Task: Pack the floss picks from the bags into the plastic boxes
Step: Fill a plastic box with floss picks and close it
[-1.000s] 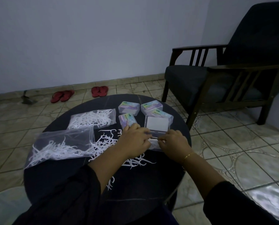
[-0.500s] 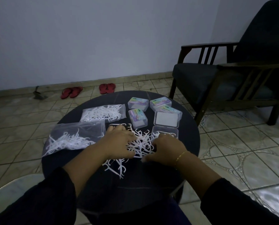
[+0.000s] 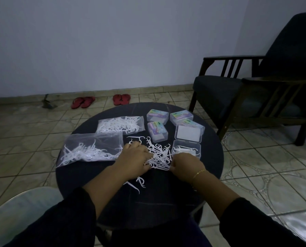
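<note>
Head view: I see my left hand (image 3: 133,157) and right hand (image 3: 186,165) both curled on the loose floss picks (image 3: 160,155) heaped on the round table (image 3: 211,157), gathering them between. The open box (image 3: 186,150) lies just beside, few picks inside; two bags (image 3: 91,148) lie left.

A plain pale wall (image 3: 98,41) fills the upper frame in dim, bluish light, meeting a floor (image 3: 255,157) of beige patterned tiles along a tiled skirting. At right stands a dark armchair (image 3: 252,97) with wooden slatted arms, its seat near the round dark table (image 3: 166,202) at centre. Two pairs of red sandals (image 3: 102,101) lie by the wall at centre left, with a small dark object left of them, too dim to identify.
</note>
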